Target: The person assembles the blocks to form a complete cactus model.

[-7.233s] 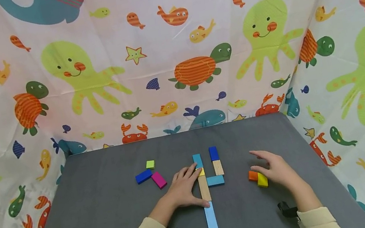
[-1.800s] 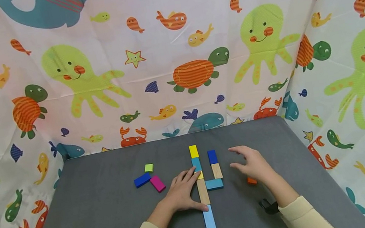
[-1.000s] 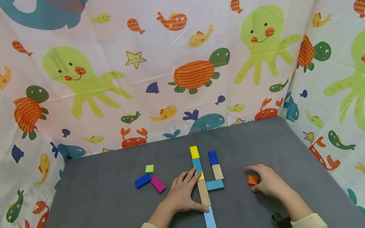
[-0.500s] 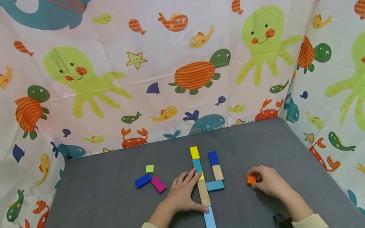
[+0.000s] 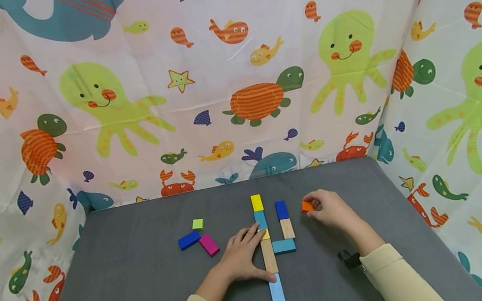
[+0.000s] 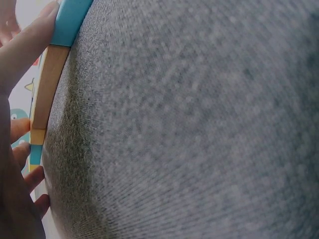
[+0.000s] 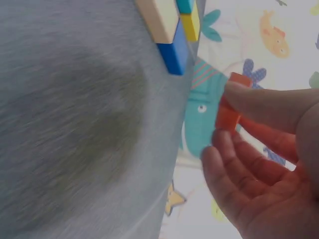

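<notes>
My right hand (image 5: 333, 207) pinches an orange block (image 5: 307, 206) between thumb and fingers, just right of the blue block (image 5: 282, 210). In the right wrist view that orange block (image 7: 228, 117) is held off the table. My left hand (image 5: 238, 258) rests with spread fingers along the left side of a straight row of blocks. From far to near, the row has a yellow block (image 5: 256, 202), a teal block (image 5: 260, 217), a partly covered yellow one, a plain wood block (image 5: 270, 258) and a long light-blue block (image 5: 278, 297). The left thumb touches near the wood and light-blue joint.
A teal block (image 5: 284, 245) juts right from the row, with a short wood block (image 5: 287, 228) and the blue block standing beyond it. Left of the row lie a green block (image 5: 197, 224), a dark-blue block (image 5: 189, 239) and a magenta block (image 5: 209, 244). Patterned cloth surrounds the grey table (image 5: 141, 297).
A yellow block from the right side now tops the row. My right hand then took the orange block and carried it away and leftward. My left hand stayed in place.
</notes>
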Action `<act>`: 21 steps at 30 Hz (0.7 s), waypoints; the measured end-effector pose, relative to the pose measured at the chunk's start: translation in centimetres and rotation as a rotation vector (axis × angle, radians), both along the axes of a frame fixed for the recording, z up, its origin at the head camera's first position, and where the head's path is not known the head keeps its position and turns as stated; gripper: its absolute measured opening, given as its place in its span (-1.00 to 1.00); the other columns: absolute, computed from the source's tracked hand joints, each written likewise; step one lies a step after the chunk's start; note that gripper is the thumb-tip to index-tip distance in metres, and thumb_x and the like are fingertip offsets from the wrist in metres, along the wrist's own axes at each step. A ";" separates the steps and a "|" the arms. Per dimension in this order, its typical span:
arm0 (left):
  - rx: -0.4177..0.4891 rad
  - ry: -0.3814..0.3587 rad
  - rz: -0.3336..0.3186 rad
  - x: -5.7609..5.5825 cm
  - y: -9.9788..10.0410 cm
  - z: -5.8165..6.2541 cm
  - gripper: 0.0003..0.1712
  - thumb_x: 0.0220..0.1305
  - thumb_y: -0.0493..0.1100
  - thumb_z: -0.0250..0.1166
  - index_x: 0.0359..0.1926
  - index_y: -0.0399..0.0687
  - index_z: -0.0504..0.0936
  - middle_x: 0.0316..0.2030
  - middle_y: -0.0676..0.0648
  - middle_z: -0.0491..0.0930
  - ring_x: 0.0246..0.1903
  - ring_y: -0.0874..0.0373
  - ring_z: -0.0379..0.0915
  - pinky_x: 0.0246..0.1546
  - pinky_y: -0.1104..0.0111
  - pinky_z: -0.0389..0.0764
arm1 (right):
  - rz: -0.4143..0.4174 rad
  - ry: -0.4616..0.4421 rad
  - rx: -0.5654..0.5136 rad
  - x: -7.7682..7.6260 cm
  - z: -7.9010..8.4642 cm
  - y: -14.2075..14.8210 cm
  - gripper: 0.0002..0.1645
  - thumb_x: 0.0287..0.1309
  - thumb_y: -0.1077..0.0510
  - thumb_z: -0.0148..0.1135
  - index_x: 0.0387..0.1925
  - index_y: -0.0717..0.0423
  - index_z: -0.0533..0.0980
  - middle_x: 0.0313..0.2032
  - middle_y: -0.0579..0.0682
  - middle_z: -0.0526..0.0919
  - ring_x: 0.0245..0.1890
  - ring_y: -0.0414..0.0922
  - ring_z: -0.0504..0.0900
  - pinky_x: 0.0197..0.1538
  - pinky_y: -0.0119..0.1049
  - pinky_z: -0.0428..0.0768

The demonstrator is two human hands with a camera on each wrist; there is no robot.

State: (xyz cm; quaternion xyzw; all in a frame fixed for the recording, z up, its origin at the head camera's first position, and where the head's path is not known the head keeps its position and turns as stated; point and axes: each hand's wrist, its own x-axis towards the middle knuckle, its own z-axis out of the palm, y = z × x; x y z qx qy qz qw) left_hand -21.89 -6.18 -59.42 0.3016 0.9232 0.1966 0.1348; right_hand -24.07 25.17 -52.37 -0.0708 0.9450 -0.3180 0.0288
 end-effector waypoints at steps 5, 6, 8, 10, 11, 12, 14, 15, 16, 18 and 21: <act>0.007 -0.001 -0.001 0.1 0.0 0.0 0.51 -0.16 0.70 0.46 0.71 0.21 0.08 0.72 0.03 -0.08 0.62 -0.09 -0.06 0.54 -0.20 0.08 | 0.055 -0.007 -0.034 -3.5 0.0 -1.4 -0.58 0.33 0.24 0.43 0.19 0.22 0.64 0.00 0.17 0.73 -0.11 0.04 0.64 -0.01 -0.04 0.71; 0.006 0.000 -0.002 0.1 0.1 0.0 0.51 -0.16 0.70 0.46 0.71 0.21 0.09 0.72 0.03 -0.08 0.62 -0.09 -0.06 0.54 -0.20 0.08 | 0.058 -0.015 -0.038 -4.1 0.0 -1.7 -0.57 0.34 0.24 0.42 0.21 0.21 0.64 0.01 0.17 0.73 -0.10 0.04 0.64 -0.01 -0.06 0.71; 0.007 0.000 -0.004 0.1 0.1 0.2 0.51 -0.16 0.70 0.46 0.71 0.20 0.09 0.72 0.02 -0.07 0.62 -0.09 -0.06 0.54 -0.20 0.08 | 0.069 -0.023 -0.038 -5.4 -0.1 -2.2 -0.56 0.36 0.23 0.40 0.23 0.21 0.63 0.02 0.18 0.73 -0.09 0.05 0.64 -0.03 -0.08 0.71; 0.004 0.001 -0.005 0.2 0.2 0.2 0.50 -0.15 0.69 0.46 0.71 0.20 0.09 0.71 0.02 -0.07 0.61 -0.09 -0.05 0.54 -0.20 0.09 | 0.071 -0.028 -0.037 -6.5 -0.2 -2.8 -0.55 0.37 0.22 0.40 0.25 0.21 0.63 0.03 0.18 0.73 -0.09 0.05 0.65 -0.04 -0.10 0.72; 0.002 0.001 -0.004 0.2 0.2 0.3 0.50 -0.15 0.69 0.46 0.71 0.20 0.10 0.71 0.02 -0.07 0.61 -0.09 -0.05 0.54 -0.20 0.09 | 0.073 -0.025 -0.036 -7.0 -0.2 -3.2 -0.55 0.37 0.22 0.39 0.25 0.20 0.63 0.04 0.19 0.73 -0.09 0.06 0.65 -0.04 -0.09 0.72; -0.001 0.004 -0.003 0.2 0.2 0.3 0.50 -0.15 0.70 0.46 0.71 0.20 0.10 0.71 0.02 -0.06 0.61 -0.09 -0.05 0.54 -0.20 0.09 | 0.074 -0.021 -0.036 -7.5 -0.3 -3.6 -0.54 0.38 0.22 0.39 0.26 0.20 0.63 0.04 0.19 0.73 -0.09 0.06 0.65 -0.02 -0.09 0.72; -0.007 0.008 0.001 0.3 0.3 0.3 0.50 -0.16 0.71 0.45 0.71 0.21 0.10 0.71 0.02 -0.06 0.61 -0.09 -0.04 0.54 -0.20 0.09 | 0.081 -0.012 -0.038 -8.5 -0.5 -4.3 -0.53 0.39 0.21 0.38 0.28 0.21 0.62 0.06 0.21 0.73 -0.08 0.07 0.66 0.01 -0.07 0.73; -0.009 0.010 0.003 0.3 0.2 0.2 0.51 -0.16 0.71 0.45 0.71 0.21 0.10 0.71 0.02 -0.06 0.61 -0.09 -0.04 0.54 -0.20 0.09 | 0.083 -0.009 -0.041 -9.0 -0.7 -4.7 -0.53 0.39 0.21 0.38 0.28 0.21 0.62 0.07 0.21 0.73 -0.07 0.07 0.67 0.03 -0.06 0.73; -0.010 0.011 0.005 0.2 0.2 0.2 0.51 -0.17 0.71 0.45 0.71 0.21 0.10 0.71 0.02 -0.06 0.61 -0.09 -0.05 0.54 -0.20 0.09 | 0.084 -0.008 -0.045 -9.5 -0.9 -5.1 -0.52 0.40 0.21 0.37 0.29 0.21 0.61 0.08 0.22 0.73 -0.06 0.08 0.67 0.06 -0.04 0.72; -0.013 0.013 0.010 0.2 0.2 0.2 0.51 -0.17 0.72 0.45 0.71 0.21 0.10 0.71 0.02 -0.06 0.62 -0.09 -0.05 0.54 -0.20 0.09 | 0.083 -0.013 -0.053 -10.3 -1.3 -5.9 -0.51 0.41 0.22 0.36 0.31 0.21 0.60 0.11 0.23 0.72 -0.03 0.10 0.66 0.12 0.00 0.71; -0.013 0.011 0.012 0.2 0.1 0.2 0.51 -0.17 0.71 0.45 0.71 0.21 0.09 0.71 0.03 -0.07 0.62 -0.09 -0.05 0.54 -0.20 0.09 | 0.072 -0.026 -0.064 -11.2 -1.8 -7.0 -0.50 0.41 0.25 0.34 0.34 0.22 0.58 0.14 0.25 0.70 0.01 0.13 0.66 0.18 0.04 0.68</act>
